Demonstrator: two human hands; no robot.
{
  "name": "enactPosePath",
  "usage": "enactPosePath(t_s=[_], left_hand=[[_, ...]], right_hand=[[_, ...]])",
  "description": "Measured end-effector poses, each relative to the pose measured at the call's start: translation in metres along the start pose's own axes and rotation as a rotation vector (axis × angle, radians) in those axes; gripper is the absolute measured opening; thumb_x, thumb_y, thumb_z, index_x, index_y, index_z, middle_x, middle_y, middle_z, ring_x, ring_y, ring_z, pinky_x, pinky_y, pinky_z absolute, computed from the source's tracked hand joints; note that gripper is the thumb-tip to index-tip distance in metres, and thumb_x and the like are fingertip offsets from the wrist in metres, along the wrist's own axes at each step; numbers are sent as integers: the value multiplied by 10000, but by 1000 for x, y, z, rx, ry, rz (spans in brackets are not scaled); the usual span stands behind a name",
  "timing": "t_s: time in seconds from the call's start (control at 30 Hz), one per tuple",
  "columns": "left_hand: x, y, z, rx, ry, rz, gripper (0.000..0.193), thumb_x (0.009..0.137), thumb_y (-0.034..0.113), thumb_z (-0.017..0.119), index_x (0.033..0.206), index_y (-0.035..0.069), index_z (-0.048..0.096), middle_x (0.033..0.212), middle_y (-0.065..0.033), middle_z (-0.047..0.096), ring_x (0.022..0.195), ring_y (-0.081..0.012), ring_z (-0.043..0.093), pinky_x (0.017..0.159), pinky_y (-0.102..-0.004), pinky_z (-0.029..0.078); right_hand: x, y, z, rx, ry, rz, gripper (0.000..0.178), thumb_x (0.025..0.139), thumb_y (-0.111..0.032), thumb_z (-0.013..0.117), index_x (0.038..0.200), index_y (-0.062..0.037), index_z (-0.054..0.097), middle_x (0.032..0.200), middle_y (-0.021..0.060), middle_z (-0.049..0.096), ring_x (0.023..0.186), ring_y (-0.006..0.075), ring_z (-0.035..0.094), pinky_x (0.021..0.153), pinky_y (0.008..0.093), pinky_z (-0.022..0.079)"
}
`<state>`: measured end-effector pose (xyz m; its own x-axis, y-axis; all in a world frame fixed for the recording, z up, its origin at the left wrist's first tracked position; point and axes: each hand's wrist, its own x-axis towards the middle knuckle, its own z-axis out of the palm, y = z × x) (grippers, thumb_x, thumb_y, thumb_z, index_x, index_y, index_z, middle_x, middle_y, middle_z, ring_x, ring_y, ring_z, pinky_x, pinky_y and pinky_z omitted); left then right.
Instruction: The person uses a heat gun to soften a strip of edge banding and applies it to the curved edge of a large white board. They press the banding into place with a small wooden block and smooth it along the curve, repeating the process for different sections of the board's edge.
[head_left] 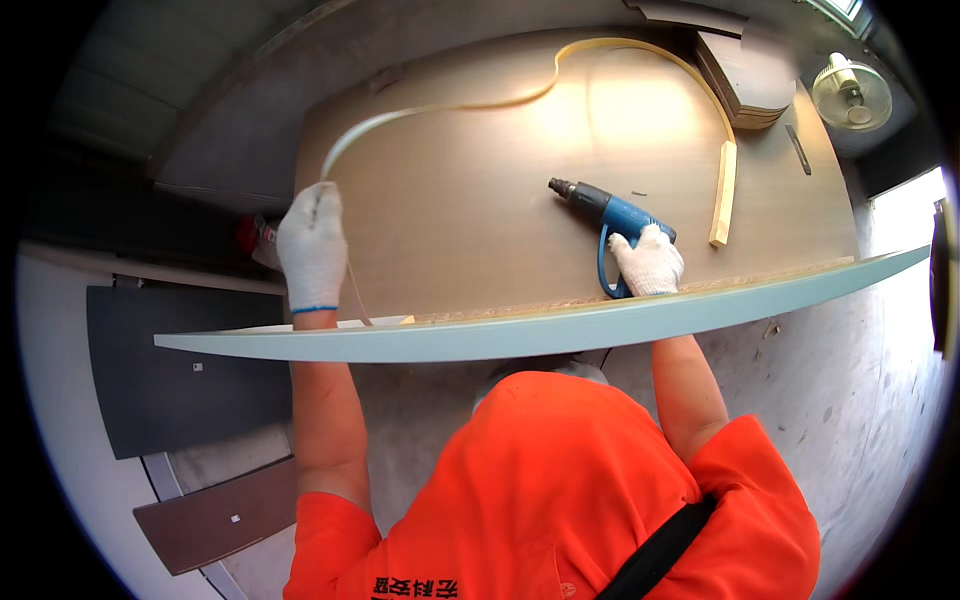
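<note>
My left hand (312,250), in a white knit glove, pinches one end of a long pale edging strip (470,104). The strip curves across the table, rises in a loop at the far side and bends down to a flat yellowish piece (724,195) at the right. In a matching glove, my right hand (650,262) is closed around the rear of a blue and black heat gun (605,208). Its nozzle points to the far left, away from the strip. Between me and the table runs a long board with a pale blue-grey edge (540,336), and both forearms reach past it.
Stacked curved boards (745,80) stand at the table's far right, near a white fan (852,95). A small dark bar (798,149) lies on the brown tabletop (450,220). To my left are a dark grey panel (180,370) and a brown panel (215,515).
</note>
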<state>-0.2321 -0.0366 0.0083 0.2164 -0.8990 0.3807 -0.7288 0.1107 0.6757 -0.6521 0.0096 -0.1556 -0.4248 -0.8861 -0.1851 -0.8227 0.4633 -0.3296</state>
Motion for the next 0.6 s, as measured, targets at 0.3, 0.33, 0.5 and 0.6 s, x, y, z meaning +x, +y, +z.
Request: enactPosePath(t_s=[0.3, 0.33, 0.5, 0.6], left_hand=[[-15, -56, -78, -525, 249, -416, 312, 1090, 267, 657, 1164, -25, 740, 997, -90, 729, 857, -153, 673, 780, -302, 580], [-11, -42, -79, -649, 211, -451, 313, 1096, 260, 649, 1190, -29, 724, 1027, -103, 726, 880, -176, 682, 827, -326, 592], [-3, -67, -95, -1081, 52, -411, 318, 1124, 213, 593, 1352, -9, 606, 1170, -162, 674, 1012, -286, 688, 925, -479, 612], [-7, -72, -89, -1219, 13, -499, 326, 1140, 208, 563, 1407, 21, 548, 1194, -157, 644, 1058, -291, 665, 950, -501, 599]], right_hand=[[8, 34, 50, 155, 30, 51, 536, 938, -508, 721, 1195, -41, 775, 1184, 208, 790, 1160, 393, 735, 1031, 487, 557], [16, 56, 83, 160, 252, -67, 479, 980, -482, 680, 1237, -89, 776, 1251, 180, 786, 1204, 379, 720, 1061, 476, 545], [13, 36, 61, 207, 39, 69, 532, 891, -414, 739, 1206, 15, 748, 1234, 293, 749, 1149, 430, 729, 985, 484, 581], [-45, 20, 41, 555, 93, 212, 494, 736, -259, 781, 1065, 105, 725, 965, 282, 770, 865, 377, 782, 842, 453, 615]])
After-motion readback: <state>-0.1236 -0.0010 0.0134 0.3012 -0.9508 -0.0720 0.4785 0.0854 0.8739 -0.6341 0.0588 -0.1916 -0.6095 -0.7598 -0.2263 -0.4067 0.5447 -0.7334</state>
